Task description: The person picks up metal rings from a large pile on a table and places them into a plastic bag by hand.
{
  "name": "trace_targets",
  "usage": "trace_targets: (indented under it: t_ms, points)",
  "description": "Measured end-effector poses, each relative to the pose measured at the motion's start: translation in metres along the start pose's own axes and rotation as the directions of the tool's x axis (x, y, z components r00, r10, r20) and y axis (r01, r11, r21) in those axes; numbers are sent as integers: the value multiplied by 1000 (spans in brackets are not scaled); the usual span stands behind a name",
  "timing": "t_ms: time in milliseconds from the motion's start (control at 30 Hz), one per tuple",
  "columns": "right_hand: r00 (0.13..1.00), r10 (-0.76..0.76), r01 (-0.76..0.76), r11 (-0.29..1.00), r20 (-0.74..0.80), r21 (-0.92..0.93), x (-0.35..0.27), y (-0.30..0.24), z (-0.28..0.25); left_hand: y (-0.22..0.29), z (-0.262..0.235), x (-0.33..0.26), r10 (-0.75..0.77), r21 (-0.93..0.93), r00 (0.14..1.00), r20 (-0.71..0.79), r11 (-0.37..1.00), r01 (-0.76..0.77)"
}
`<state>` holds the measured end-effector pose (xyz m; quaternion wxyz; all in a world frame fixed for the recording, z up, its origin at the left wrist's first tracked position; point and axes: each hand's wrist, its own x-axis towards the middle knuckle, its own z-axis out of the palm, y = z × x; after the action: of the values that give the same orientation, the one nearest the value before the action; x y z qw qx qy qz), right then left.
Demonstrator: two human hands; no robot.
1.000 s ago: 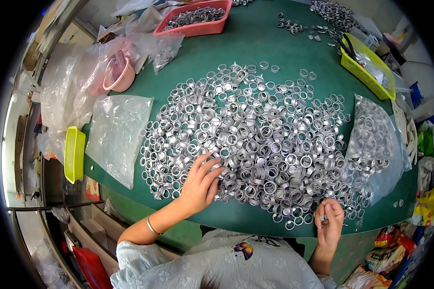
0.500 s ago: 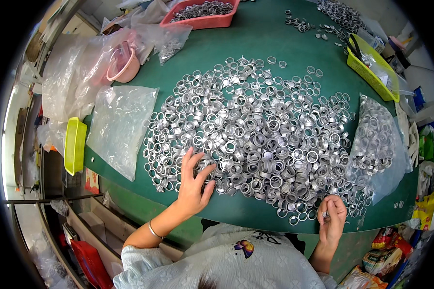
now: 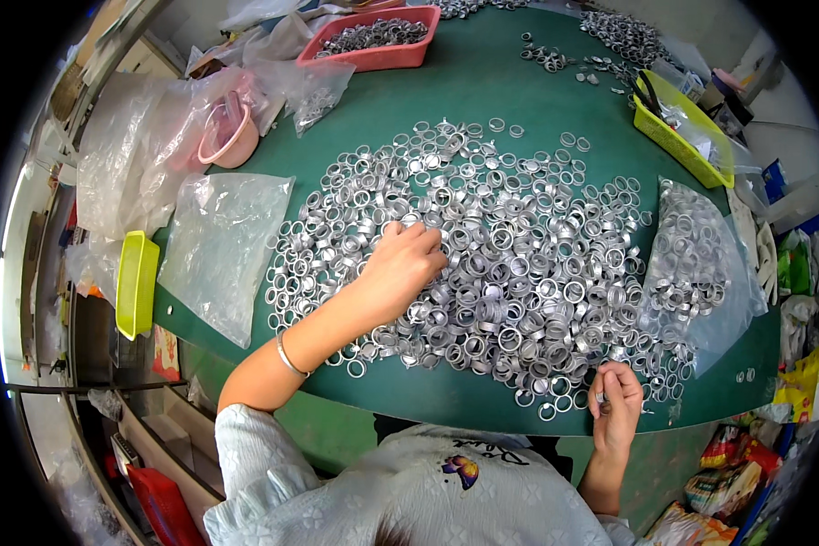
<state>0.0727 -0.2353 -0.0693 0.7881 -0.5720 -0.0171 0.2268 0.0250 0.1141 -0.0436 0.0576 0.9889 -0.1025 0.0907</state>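
Note:
A wide heap of small silvery metal rings (image 3: 519, 264) covers the middle of the green table (image 3: 446, 86). Over the left-centre part of it is my left hand (image 3: 405, 264), back up, with its fingers curled down into the rings. Whatever lies under those fingertips is hidden. By the table's near edge, at the heap's lower right, my right hand (image 3: 619, 396) is closed around a small silvery metal piece (image 3: 602, 398), mostly covered by the fingers. A clear plastic bag of rings (image 3: 692, 250) lies along the right side of the heap.
A flat clear bag (image 3: 227, 246) lies left, beside a yellow-green basket (image 3: 136, 287) at the table edge. Farther back are a pink bucket (image 3: 230, 141), a red tray of metal parts (image 3: 366, 56) and another yellow-green basket (image 3: 687, 132). More parts (image 3: 623, 36) lie at the far right.
My left hand has moved from the heap's near left edge farther in and to the right, its spread fingers now curled down. My right hand stays by the near edge, closed.

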Motion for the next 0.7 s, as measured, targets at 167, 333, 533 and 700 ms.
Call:
trace_targets:
  t_ms: [167, 333, 533, 700]
  points:
    - [1000, 1, 0, 999, 18, -51, -1, -2, 2, -5, -3, 10, 156, 142, 980, 122, 975, -173]
    - [997, 39, -49, 988, 69, 147, -7, -3, 6, -12, -13, 6, -13, -183, 981, -193, 983, -23]
    - [883, 229, -366, 882, 409, 296, -9, 2, 51, 74, -38, -2, -41, -279, 946, -320, 959, -53]
    - [778, 410, -602, 702, 476, 380, -8, 16, 89, 121, -33, -18, 99, -372, 990, -104, 919, -131]
